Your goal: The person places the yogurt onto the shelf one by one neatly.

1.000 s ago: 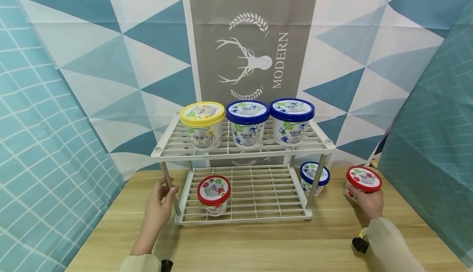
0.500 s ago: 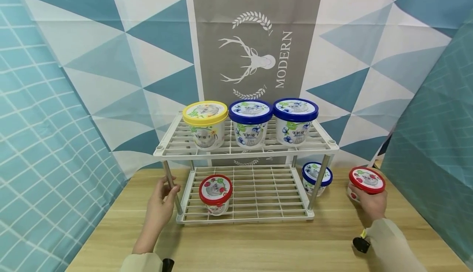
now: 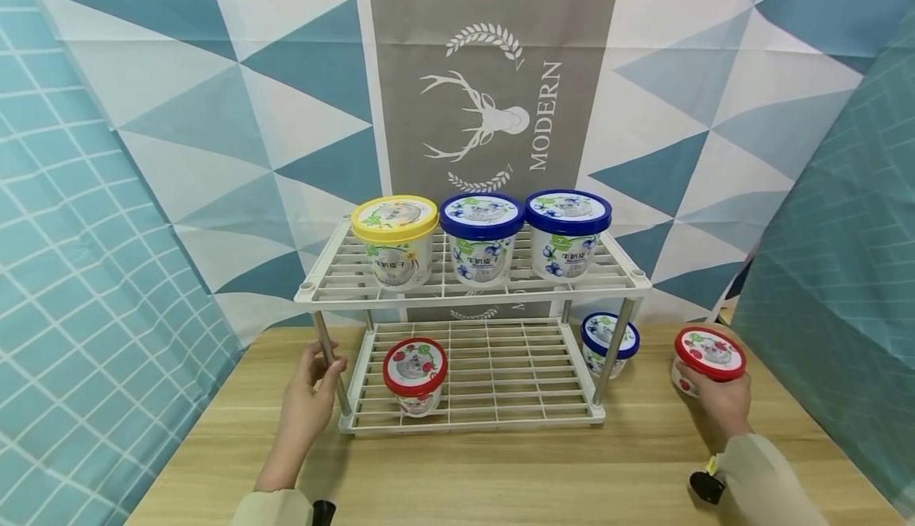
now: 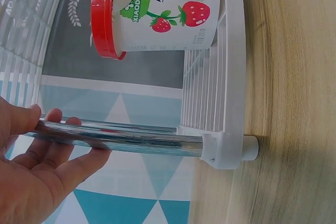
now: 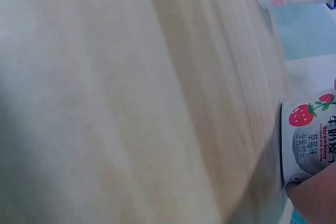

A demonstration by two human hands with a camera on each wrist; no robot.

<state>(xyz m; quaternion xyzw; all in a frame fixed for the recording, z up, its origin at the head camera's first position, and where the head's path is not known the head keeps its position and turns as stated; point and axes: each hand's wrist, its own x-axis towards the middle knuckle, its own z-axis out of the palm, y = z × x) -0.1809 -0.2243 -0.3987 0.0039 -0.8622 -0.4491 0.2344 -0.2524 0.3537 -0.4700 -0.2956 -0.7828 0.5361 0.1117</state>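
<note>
In the head view my left hand (image 3: 309,391) holds the front left metal post (image 3: 331,363) of a two-tier white rack (image 3: 472,301). The left wrist view shows the thumb and fingers around that post (image 4: 142,142). Over on the right, my right hand (image 3: 723,400) grips a strawberry tub (image 3: 710,353) with a red lid, at the table's right side. Only part of this tub (image 5: 315,135) and a finger show in the right wrist view. Another red-lidded strawberry tub (image 3: 415,367) stands on the lower shelf, at its left.
A yellow-lidded tub (image 3: 395,241) and two blue-lidded tubs (image 3: 484,240) stand in a row on the top shelf. Another blue-lidded tub (image 3: 609,343) stands on the wooden table (image 3: 500,482), behind the rack's right post. Patterned cloth (image 3: 286,113) hangs behind and at both sides.
My right hand and its strawberry tub have shifted slightly to the right and toward me. The left hand keeps its hold on the post. The head view sways a little.
</note>
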